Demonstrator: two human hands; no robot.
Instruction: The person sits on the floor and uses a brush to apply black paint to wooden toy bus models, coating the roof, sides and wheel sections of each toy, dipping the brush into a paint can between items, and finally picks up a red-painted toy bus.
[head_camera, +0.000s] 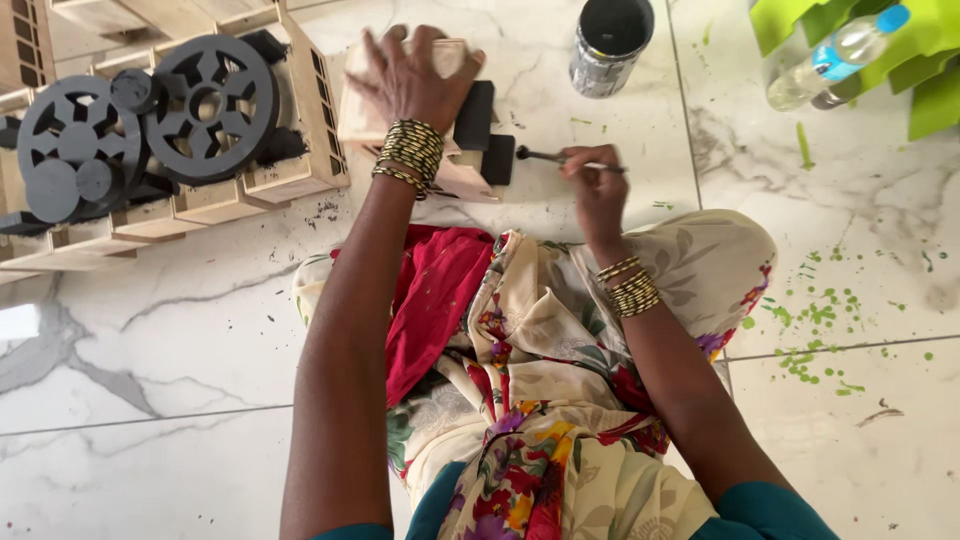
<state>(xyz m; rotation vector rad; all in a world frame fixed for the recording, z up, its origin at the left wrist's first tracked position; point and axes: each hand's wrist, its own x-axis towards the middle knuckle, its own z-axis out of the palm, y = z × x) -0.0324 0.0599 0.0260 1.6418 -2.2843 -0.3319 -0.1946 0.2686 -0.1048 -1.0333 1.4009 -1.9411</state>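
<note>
My left hand (412, 75) presses down on a pale wooden piece (362, 110) that lies on the marble floor, fingers spread over its top. Black painted blocks (476, 115) sit along its right side. A thin paintbrush (545, 156) is pinched in my right hand (595, 185), its dark tip pointing left toward the black block (499, 160). Gold bangles ring both wrists. My lap, in floral cloth, lies below.
A wooden model (290, 140) with black gear wheels (212, 108) stands at the upper left. A paint can (608, 45) stands beyond the brush. A plastic bottle (835, 58) and green painted pieces (935, 70) lie at the upper right. Green paint spatters mark the tiles (815, 320).
</note>
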